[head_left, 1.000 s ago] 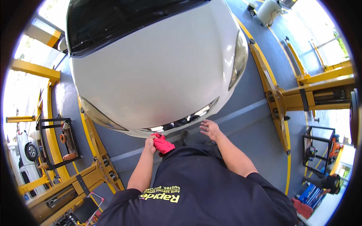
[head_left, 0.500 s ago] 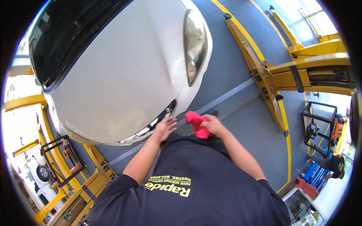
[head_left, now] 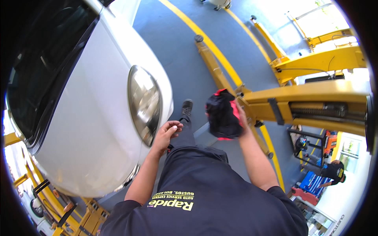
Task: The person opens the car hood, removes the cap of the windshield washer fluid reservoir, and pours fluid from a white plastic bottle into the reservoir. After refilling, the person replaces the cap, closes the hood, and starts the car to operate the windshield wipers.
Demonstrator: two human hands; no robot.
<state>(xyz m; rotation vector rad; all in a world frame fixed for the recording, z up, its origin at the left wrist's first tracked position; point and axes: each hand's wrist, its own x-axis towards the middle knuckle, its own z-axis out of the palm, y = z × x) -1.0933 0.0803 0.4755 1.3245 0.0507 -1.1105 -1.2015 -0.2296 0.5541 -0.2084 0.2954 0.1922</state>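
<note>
My right hand [head_left: 243, 118] grips a bunched cloth [head_left: 223, 116], black over most of its visible side with bright pink-red at the edges. It is held up in front of me, right of the car and above the floor. My left hand [head_left: 168, 134] is beside the car's headlight [head_left: 145, 104], fingers loosely bent and nothing visible in them. Whether it touches the car cannot be made out. The white car's hood [head_left: 92, 114] fills the left side, with the dark windshield [head_left: 39, 59] beyond it.
A yellow lift arm [head_left: 214, 65] lies low to the right, joined to a larger yellow lift beam [head_left: 315, 96]. My shoe [head_left: 187, 107] is on the blue-grey floor. Far right, another person [head_left: 334, 172] is beside a blue tool chest [head_left: 312, 181] and a black frame cart [head_left: 305, 141].
My view has shifted right along the car's front, bringing the headlight near my left hand. The cloth is higher and farther right, its black side now showing. My left fingers have curled more.
</note>
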